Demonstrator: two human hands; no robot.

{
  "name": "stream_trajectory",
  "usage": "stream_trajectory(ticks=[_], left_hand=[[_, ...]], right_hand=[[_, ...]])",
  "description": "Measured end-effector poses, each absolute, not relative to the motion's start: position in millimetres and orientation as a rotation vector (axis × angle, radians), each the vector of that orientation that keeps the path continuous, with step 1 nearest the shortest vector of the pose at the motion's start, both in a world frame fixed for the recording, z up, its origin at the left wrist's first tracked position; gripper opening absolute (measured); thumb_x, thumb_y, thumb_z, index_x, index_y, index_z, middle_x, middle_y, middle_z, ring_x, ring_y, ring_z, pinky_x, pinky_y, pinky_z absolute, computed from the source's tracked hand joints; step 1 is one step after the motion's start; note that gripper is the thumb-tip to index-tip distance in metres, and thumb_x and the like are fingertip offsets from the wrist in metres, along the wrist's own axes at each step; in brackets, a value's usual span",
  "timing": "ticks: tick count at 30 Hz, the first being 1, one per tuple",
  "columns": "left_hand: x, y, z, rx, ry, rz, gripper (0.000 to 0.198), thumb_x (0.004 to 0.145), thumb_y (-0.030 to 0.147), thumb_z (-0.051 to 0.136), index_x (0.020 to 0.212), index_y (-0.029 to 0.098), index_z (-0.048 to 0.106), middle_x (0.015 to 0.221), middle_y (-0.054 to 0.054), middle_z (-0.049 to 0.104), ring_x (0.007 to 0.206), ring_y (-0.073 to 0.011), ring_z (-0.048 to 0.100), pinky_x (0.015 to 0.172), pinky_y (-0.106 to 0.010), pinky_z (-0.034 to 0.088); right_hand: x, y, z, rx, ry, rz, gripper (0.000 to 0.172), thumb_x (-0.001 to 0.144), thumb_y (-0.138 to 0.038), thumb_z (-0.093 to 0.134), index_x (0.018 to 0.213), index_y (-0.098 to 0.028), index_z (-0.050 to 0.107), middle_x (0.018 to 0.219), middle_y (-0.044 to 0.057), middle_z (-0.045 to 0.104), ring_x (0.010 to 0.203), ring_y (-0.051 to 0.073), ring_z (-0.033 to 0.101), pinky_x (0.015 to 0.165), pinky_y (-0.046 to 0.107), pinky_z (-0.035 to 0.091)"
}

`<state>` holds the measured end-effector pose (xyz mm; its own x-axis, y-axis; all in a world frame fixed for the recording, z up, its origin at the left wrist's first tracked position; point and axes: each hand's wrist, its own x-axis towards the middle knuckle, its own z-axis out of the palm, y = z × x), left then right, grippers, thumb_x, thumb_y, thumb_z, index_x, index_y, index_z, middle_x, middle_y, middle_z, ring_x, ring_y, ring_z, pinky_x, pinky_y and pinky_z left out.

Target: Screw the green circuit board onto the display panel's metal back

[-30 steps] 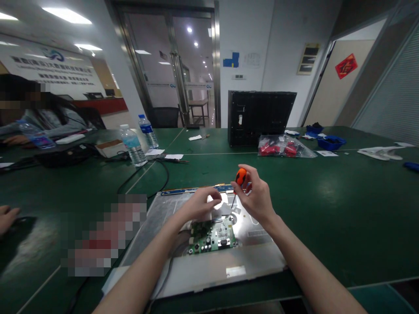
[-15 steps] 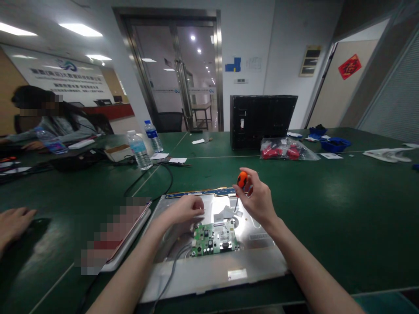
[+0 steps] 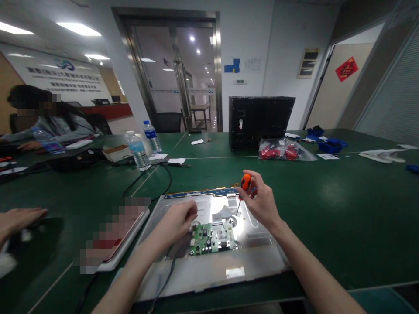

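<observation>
An orange-and-black screwdriver (image 3: 245, 182) is held by its handle in my right hand (image 3: 262, 200). Its thin shaft points down toward the upper right corner of a green circuit board (image 3: 212, 237); whether the tip touches anything I cannot tell. The board sits on the back of a flat metal display panel (image 3: 262, 261), which lies on the table. Over the panel, just above the board's left end, my left hand (image 3: 180, 218) has its fingers curled together. What they hold, if anything, is hidden. A grey cable (image 3: 168, 274) runs from the board's left side past the panel's front edge.
Left of the panel lies a white-edged device (image 3: 127, 240), partly blurred out. Another person's hand (image 3: 22, 220) is at the far left. Water bottles (image 3: 139, 152), a black monitor (image 3: 260, 122), a bag of red parts (image 3: 284, 150) and blue trays (image 3: 332, 145) stand farther back.
My left hand has shifted slightly left and down, with its fingers curled in more. The screwdriver in my right hand has moved slightly right and down. The other person's hand has moved right.
</observation>
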<state>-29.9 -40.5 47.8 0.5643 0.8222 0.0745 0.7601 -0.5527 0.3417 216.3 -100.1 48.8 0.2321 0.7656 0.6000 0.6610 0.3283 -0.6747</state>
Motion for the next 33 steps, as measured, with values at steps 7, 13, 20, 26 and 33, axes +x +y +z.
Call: stream_trajectory(ticks=[7, 13, 20, 26, 33], left_hand=[[-53, -82, 43, 2.398, 1.246, 0.574, 0.014, 0.084, 0.028, 0.047, 0.076, 0.021, 0.056, 0.071, -0.001, 0.065, 0.066, -0.0191, 0.06, 0.063, -0.027, 0.043], [-58, -108, 36, 2.394, 1.163, 0.621, 0.013, 0.083, 0.025, 0.047, 0.076, 0.02, 0.057, 0.071, 0.0, 0.065, 0.065, -0.0176, 0.06, 0.062, -0.026, 0.045], [-27, -125, 30, 2.406, 0.875, 0.613, 0.016, 0.085, 0.014, 0.046, 0.086, 0.019, 0.061, 0.081, -0.002, 0.066, 0.074, -0.0159, 0.061, 0.068, -0.026, 0.046], [-6, -127, 24, 2.412, 0.796, 0.606, 0.014, 0.083, 0.009, 0.052, 0.079, 0.019, 0.061, 0.08, -0.001, 0.068, 0.073, -0.015, 0.061, 0.067, -0.024, 0.044], [3, -133, 7, 2.504, 0.846, 0.749, 0.015, 0.08, 0.005, 0.059, 0.081, 0.02, 0.063, 0.08, 0.001, 0.069, 0.075, -0.0161, 0.062, 0.067, -0.025, 0.043]], right_hand=[[231, -128, 42, -1.304, -1.313, 0.431, 0.043, 0.083, -0.035, 0.063, 0.121, -0.02, 0.048, 0.077, -0.001, 0.061, 0.064, 0.015, 0.063, 0.052, 0.025, 0.046], [238, -149, 17, -1.268, -1.001, 0.711, 0.054, 0.076, -0.047, 0.069, 0.117, -0.02, 0.047, 0.072, -0.003, 0.061, 0.058, 0.016, 0.063, 0.044, 0.023, 0.045], [239, -167, -5, -1.322, -0.785, 0.903, 0.061, 0.07, -0.053, 0.074, 0.115, -0.019, 0.051, 0.066, -0.002, 0.062, 0.054, 0.015, 0.059, 0.043, 0.021, 0.043], [234, -180, -15, -1.386, -0.778, 0.928, 0.071, 0.07, -0.058, 0.072, 0.122, -0.017, 0.047, 0.062, -0.003, 0.061, 0.048, 0.012, 0.051, 0.044, 0.022, 0.042], [225, -183, -19, -1.41, -0.795, 0.797, 0.072, 0.069, -0.063, 0.07, 0.118, -0.015, 0.049, 0.058, -0.004, 0.056, 0.045, 0.013, 0.048, 0.043, 0.024, 0.041]])
